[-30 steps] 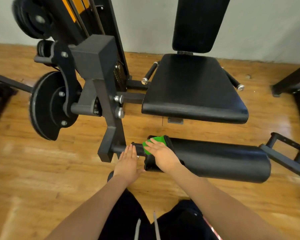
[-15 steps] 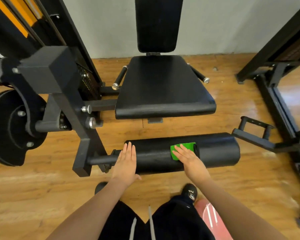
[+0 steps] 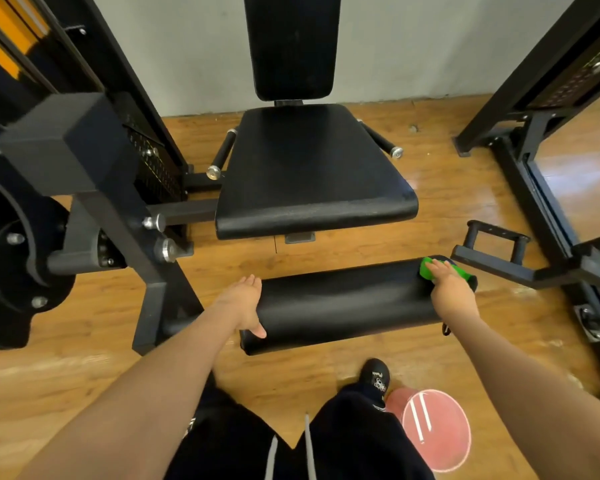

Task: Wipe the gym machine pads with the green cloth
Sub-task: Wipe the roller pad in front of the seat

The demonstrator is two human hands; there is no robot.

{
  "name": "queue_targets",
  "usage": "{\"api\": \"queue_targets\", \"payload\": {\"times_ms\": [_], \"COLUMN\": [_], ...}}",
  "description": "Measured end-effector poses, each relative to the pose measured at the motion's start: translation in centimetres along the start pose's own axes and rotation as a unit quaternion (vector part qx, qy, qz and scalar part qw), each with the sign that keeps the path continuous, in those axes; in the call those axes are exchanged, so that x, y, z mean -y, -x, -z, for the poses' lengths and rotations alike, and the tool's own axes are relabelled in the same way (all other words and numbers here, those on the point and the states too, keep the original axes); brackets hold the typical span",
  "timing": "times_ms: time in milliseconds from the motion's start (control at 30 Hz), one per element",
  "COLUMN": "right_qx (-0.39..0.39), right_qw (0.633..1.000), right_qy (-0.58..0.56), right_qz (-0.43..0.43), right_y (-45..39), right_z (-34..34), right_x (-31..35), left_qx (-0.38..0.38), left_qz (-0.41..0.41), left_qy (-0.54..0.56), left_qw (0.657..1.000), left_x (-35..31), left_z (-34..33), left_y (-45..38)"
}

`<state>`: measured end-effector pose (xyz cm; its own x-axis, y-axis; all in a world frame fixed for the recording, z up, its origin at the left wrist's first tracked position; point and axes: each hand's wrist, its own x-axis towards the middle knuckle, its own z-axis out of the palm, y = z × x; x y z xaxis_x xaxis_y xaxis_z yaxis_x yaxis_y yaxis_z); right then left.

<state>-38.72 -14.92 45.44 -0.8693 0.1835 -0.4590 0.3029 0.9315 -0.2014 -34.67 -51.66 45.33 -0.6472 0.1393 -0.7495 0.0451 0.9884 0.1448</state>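
Green cloth (image 3: 428, 267) pressed flat under right hand (image 3: 452, 292), fingers straight, at far right end of black roller pad (image 3: 347, 301). Left hand (image 3: 245, 301) resting against pad's left end, fingers extended, gripping nothing. Seat pad (image 3: 312, 174) and backrest (image 3: 293, 43) beyond, untouched.

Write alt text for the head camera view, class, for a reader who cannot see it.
A person's right hand presses a green cloth on the right end of a black roller pad, while the left hand rests open on its left end. Beyond the pad stand the machine's black seat and backrest, on a wooden floor.
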Motion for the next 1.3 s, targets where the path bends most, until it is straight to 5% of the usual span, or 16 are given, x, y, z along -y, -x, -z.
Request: {"api": "queue_targets", "payload": {"times_ms": [267, 700, 1000, 1300], "right_qx": [-0.075, 0.096, 0.126, 0.092], "right_qw": [0.996, 0.940, 0.915, 0.874], "right_qy": [-0.032, 0.086, 0.084, 0.104], "right_qz": [-0.023, 0.316, 0.373, 0.466], "right_y": [1.9, 8.6, 8.0, 11.0], "right_z": [-3.9, -9.6, -10.8, -11.7], "right_x": [2.2, 18.9, 22.8, 19.3], "left_qx": [-0.098, -0.163, -0.162, -0.169], "left_qz": [0.000, 0.061, 0.069, 0.109], "left_qy": [0.033, 0.152, 0.190, 0.177], "left_qw": [0.995, 0.973, 0.966, 0.963], "left_x": [0.5, -0.2, 0.3, 0.0], "left_z": [-2.8, -6.2, -5.8, -6.0], "left_y": [1.2, 3.6, 3.5, 3.8]}}
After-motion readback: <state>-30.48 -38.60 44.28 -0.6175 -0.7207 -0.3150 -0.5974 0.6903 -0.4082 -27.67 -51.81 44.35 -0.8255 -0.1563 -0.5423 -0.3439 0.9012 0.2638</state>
